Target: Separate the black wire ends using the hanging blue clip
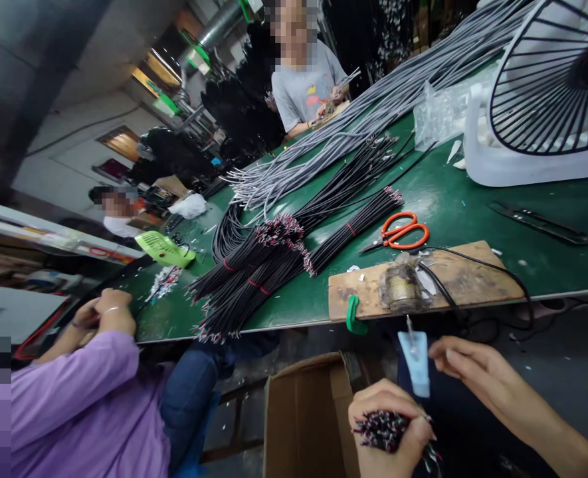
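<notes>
My left hand [388, 425] is wrapped round a bundle of thin black cables [381, 430], whose red and white wire ends point up at me. My right hand [466, 362] is just right of a light-blue tapered piece [415, 365], fingers loosely stretched, with nothing visible in them. That piece sits at the metal shaft of a small motor [402, 287], which is wrapped in clear film or tape. The motor is fixed on a worn wooden board [478, 272] at the table edge, with a green clamp [355, 315] at its front.
Orange-handled scissors [404, 230], black snips [540, 222] and a white fan [503, 169] are on the green table [453, 206]. Tied black cable bundles [254, 272] and long grey cables [318, 146] lie across it. Below is a cardboard box [308, 418]. Co-workers sit left and opposite.
</notes>
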A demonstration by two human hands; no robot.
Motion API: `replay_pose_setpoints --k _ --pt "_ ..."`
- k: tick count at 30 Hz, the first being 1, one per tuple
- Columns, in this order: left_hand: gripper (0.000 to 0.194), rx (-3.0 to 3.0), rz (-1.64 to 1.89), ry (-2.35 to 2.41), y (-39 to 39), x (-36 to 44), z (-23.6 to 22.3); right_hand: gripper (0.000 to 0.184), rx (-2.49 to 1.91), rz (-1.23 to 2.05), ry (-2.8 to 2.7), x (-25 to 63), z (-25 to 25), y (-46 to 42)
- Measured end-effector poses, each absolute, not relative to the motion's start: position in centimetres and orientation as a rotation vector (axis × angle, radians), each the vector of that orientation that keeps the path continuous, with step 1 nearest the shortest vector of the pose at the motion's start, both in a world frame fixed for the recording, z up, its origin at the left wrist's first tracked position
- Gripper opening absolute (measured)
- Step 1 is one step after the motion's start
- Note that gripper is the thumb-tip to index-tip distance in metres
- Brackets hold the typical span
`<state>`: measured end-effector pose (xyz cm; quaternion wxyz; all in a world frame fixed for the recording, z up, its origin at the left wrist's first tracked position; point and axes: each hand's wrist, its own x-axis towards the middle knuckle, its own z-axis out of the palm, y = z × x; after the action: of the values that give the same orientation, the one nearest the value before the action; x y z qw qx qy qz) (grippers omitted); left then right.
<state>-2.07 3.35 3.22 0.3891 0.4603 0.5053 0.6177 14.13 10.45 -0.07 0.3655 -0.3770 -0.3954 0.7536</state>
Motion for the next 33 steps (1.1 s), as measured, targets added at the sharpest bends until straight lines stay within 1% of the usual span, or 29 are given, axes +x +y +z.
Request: replay_pose_setpoints --k 1,3,5,8,12,15,17,22,28,31,33 --pt "0.012 1.156 1.539 1.256 3.1 -2.0 3.1 0.023 -0.984 1.902 -1.103 14.4 0.1 10.2" --pt "0.023 1.094 1.455 1.268 2.4 -1.9 2.9 0.022 -0.966 1.822 -1.269 14.5 1.0 9.7" --pt "0.029 1.005 1.386 1.357 1.5 -1.8 2.6 0.022 -0.895 1.725 -1.44 14.3 2.2 9.2" --pt "0.034 0.881 1.36 1.505 0.4 -1.3 2.1 0.013 -0.753 1.574 -1.625 13.8 3.9 8.4" --pt "0.037 0.752 1.422 1.613 0.0 -0.3 1.4 0.009 -0.748 1.443 -1.672 13.3 4.7 7.9" --pt "0.035 0.66 1.468 1.497 0.3 0.4 1.4 0.019 -0.836 1.421 -1.639 13.4 4.4 7.8" --pt "0.033 0.564 1.476 1.377 0.5 0.6 1.6 0.022 -0.864 1.446 -1.632 13.5 3.9 7.8" --pt "0.036 0.471 1.481 1.237 0.5 0.5 2.0 0.019 -0.876 1.434 -1.645 13.8 2.8 7.8" --pt "0.039 0.619 1.459 1.438 0.1 -0.1 1.4 0.012 -0.766 1.407 -1.743 13.8 3.9 8.2" --pt "0.039 0.659 1.4 1.497 0.1 -0.3 1.2 0.019 -0.799 1.353 -1.794 13.7 4.5 8.1" --pt "0.039 0.617 1.364 1.493 0.1 -0.4 1.4 0.019 -0.826 1.299 -1.837 13.8 4.4 7.9"
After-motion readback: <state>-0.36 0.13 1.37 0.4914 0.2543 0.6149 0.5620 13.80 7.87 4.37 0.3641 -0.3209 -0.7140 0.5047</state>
